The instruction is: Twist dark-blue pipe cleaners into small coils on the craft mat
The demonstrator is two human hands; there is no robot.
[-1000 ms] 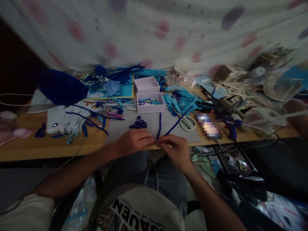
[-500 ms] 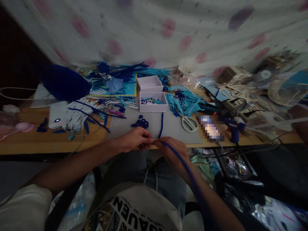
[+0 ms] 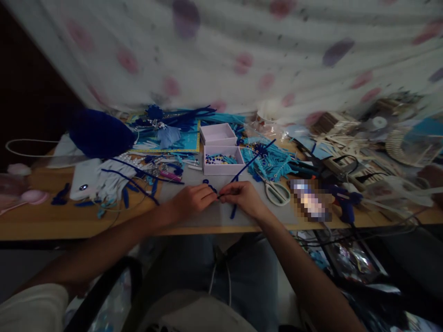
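Over the grey mat, my left hand (image 3: 194,199) and my right hand (image 3: 244,197) meet fingertip to fingertip, both pinched. Between them is the end of a dark blue pipe cleaner (image 3: 256,157); its free length slants up and right past my right hand, over the light blue pieces. Fingers hide the pinched part. Just beyond my left fingertips lie small dark blue coiled rings (image 3: 205,181), partly covered. A short blue pipe cleaner piece (image 3: 233,211) shows on the mat below my right hand.
A white box (image 3: 224,167) with beads stands ahead, its lid behind. Scissors (image 3: 277,192), a blurred-out device (image 3: 310,200) and a blue glue gun (image 3: 346,199) are at right. Light blue pieces (image 3: 277,161) lie behind the scissors; a dark blue mass (image 3: 100,133) sits at left.
Both hands have moved from the table's front edge onto the mat. The pipe cleaner, which trailed back along my right forearm, now points away up and right. The view has tilted up slightly.
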